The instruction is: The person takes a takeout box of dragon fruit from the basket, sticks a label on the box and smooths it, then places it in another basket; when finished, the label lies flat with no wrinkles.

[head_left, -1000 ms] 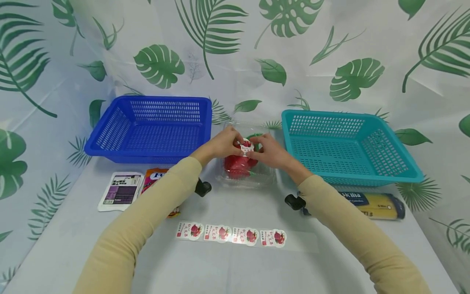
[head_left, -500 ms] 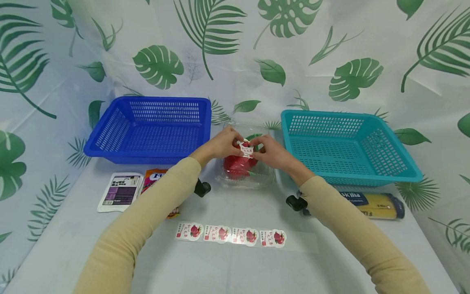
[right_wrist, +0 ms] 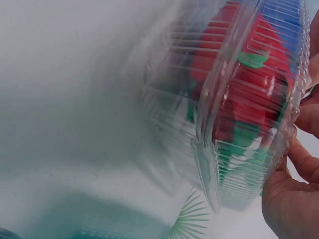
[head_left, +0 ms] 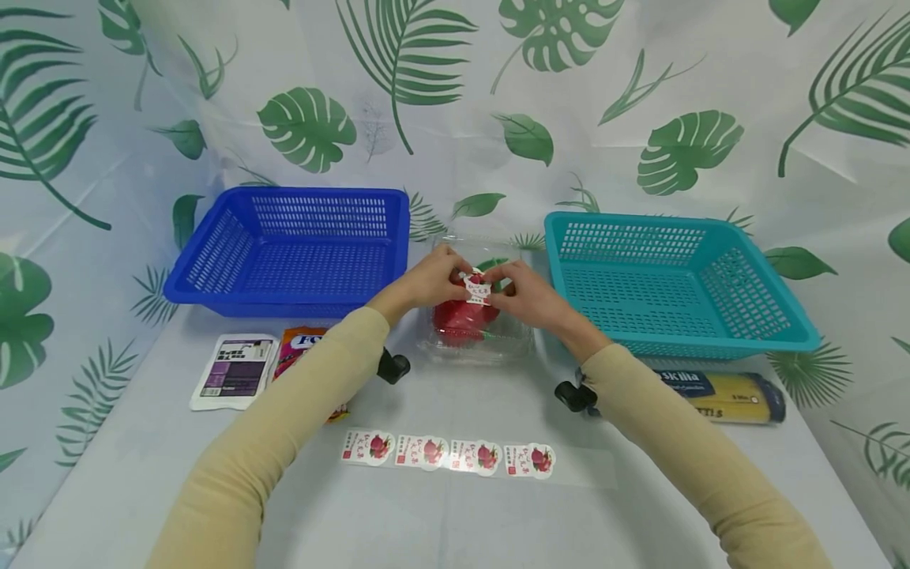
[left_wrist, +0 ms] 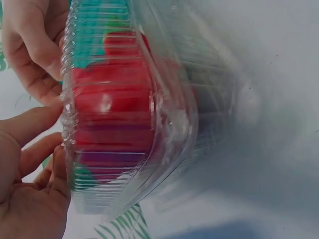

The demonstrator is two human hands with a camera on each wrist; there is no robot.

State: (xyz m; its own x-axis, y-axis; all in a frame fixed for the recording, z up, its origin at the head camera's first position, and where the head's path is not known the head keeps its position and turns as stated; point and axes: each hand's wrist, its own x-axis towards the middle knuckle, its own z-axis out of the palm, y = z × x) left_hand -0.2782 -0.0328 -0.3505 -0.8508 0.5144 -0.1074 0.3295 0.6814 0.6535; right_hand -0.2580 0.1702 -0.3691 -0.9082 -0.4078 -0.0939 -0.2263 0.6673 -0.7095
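A clear plastic clamshell box (head_left: pixel 510 341) with red and green dragon fruit (head_left: pixel 458 322) inside stands between two baskets; its lid is down. On top of the lid is a white sticker (head_left: pixel 478 291) with a red fruit picture. My left hand (head_left: pixel 432 276) pinches the sticker's left edge, while the right hand (head_left: pixel 529 296) pinches its right edge. In the left wrist view, fingertips of the left hand (left_wrist: pixel 37 174) meet the lid's ridged top. Fingers of the right hand (right_wrist: pixel 294 184) touch the lid from the other side. Whether the sticker adheres, I cannot tell.
A blue basket (head_left: pixel 313 307) stands left and a teal basket (head_left: pixel 675 344) right. A strip of several stickers (head_left: pixel 448 457) lies in front. A white-and-purple pack (head_left: pixel 235 371), an orange bag (head_left: pixel 291 348) and a yellow pasta pack (head_left: pixel 739 397) lie near the arms.
The sticker has tilted toward the camera, so its printed text shows more now. Both hands have stayed at the lid with barely any shift.
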